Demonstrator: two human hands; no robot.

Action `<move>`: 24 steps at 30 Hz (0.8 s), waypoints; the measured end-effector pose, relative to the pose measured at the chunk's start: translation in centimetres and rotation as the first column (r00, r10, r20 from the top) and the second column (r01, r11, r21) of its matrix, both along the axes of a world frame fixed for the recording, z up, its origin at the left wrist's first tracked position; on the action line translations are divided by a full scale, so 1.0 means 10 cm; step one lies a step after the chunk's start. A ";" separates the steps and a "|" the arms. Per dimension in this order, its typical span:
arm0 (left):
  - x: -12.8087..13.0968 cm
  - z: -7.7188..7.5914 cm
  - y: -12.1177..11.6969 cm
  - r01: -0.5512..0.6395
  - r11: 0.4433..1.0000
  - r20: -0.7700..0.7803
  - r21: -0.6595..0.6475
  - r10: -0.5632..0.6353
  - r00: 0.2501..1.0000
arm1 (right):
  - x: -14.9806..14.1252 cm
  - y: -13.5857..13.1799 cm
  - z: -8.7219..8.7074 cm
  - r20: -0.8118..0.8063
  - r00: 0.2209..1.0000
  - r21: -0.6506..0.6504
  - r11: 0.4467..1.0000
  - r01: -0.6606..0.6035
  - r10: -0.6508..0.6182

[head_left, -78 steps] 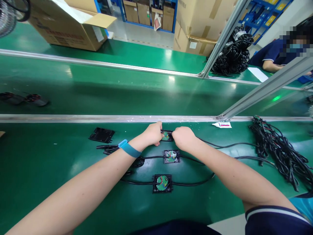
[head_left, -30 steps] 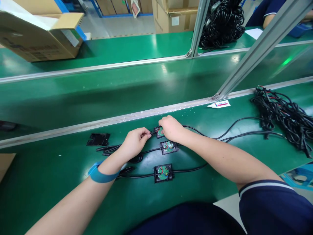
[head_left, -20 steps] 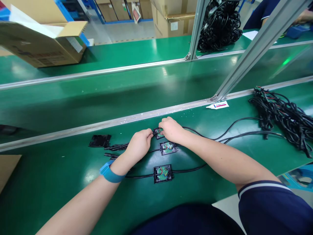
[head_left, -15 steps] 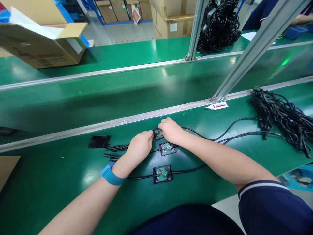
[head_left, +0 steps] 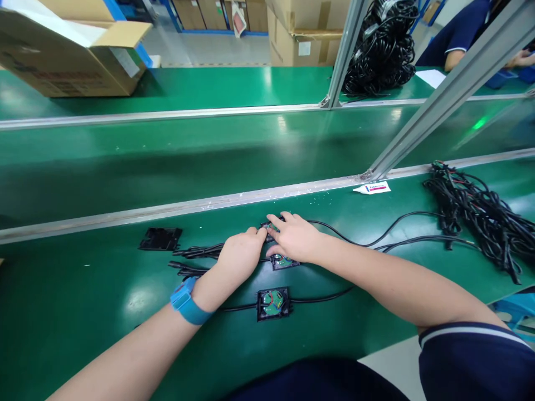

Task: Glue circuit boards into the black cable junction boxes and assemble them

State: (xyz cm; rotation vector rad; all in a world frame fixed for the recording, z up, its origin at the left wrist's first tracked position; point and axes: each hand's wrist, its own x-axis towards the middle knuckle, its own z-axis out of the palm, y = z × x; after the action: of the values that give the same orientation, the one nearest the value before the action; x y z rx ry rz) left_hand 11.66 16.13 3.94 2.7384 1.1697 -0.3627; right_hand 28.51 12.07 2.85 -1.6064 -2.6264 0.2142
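Note:
My left hand, with a blue strap on its wrist, is closed at the left edge of the farthest small black circuit box, its fingertips pressed there. Over the same box my right hand spreads its fingers, and it hides most of the box. Just below the right hand, partly covered, lies a middle black box with a green board. The nearest open box shows a green circuit board with coloured wires; black cables leave both its sides. Bundled cable ends lie left of my left hand.
A flat black cover lies at the left. A white tube rests by the metal rail. Tangled black cables lie at the right. Behind are a metal post, an opened carton, a cable heap and another person.
My right hand's fingers have gone from bunched to spread, and the hand now covers part of the middle box. My left hand stays at the farthest box. The camera view has shifted slightly.

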 end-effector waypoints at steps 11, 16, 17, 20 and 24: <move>-0.23 -0.03 0.03 0.002 0.995 0.299 0.104 -0.033 0.954 | 0.42 -0.29 0.13 -0.385 0.896 0.080 0.959 0.271 -0.221; -0.18 -0.12 0.12 0.123 0.992 0.493 0.016 -0.115 0.862 | 0.22 -0.87 0.12 -0.363 0.905 0.085 0.959 0.269 -0.222; -0.16 -0.13 0.14 0.134 0.991 0.502 -0.015 -0.108 0.858 | 0.16 -0.91 0.09 -0.337 0.916 0.057 0.967 0.250 -0.217; -0.13 -0.14 0.15 0.124 0.987 0.501 -0.104 -0.055 0.863 | 0.07 -0.86 0.02 -0.280 0.938 -0.024 0.978 0.208 -0.206; -0.16 -0.07 0.12 0.099 0.965 0.530 -0.243 0.047 0.847 | 0.14 -0.58 0.10 -0.254 0.958 0.004 0.991 0.135 -0.129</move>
State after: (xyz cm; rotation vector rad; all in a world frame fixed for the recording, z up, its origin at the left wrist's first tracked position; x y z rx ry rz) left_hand 10.03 17.32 3.25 2.3865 0.8584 0.2258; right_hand 29.91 6.28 3.84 -1.6189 -2.3154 0.3579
